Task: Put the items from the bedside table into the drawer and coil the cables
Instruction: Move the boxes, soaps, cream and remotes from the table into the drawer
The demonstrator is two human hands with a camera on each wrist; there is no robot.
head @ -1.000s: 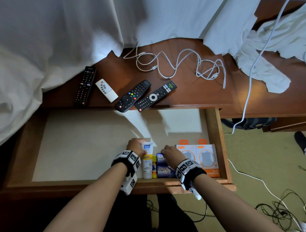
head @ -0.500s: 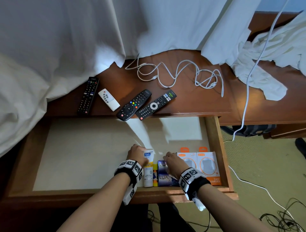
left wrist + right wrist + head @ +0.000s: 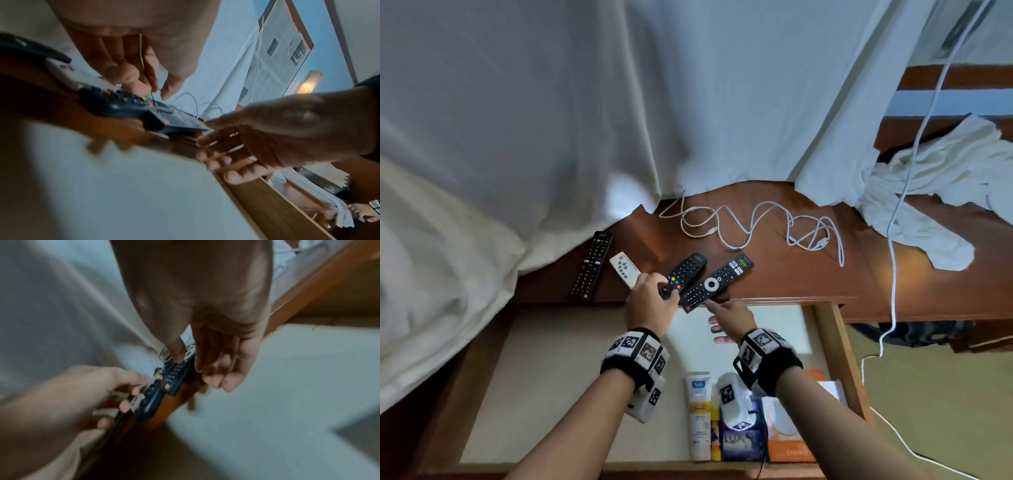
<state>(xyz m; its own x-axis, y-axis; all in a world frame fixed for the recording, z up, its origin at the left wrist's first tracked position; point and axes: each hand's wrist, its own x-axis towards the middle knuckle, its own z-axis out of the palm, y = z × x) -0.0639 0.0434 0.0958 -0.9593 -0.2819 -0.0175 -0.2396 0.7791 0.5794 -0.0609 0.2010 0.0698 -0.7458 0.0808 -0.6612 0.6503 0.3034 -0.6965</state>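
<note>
Two black remotes lie side by side at the bedside table's front edge. My left hand (image 3: 654,295) curls its fingers over the near end of the remote with coloured buttons (image 3: 687,270), also seen in the left wrist view (image 3: 115,104). My right hand (image 3: 722,315) is held flat, thumb on the near end of the remote with a white ring (image 3: 717,282), fingers below the table edge over the open drawer (image 3: 835,349). A white remote (image 3: 624,270), a slim black remote (image 3: 592,265) and loose white cables (image 3: 750,226) lie on the table.
In the drawer's front right corner lie a white tube (image 3: 700,418), a Lux soap box (image 3: 743,442) and orange charger boxes (image 3: 787,445). White bedsheets (image 3: 482,205) hang over the table's left and back. A crumpled white cloth (image 3: 945,192) and a hanging cable (image 3: 893,240) are at right.
Both hands have left the tube and boxes at the drawer's front and gone up to the table edge. The left now holds one black remote and the right touches the other.
</note>
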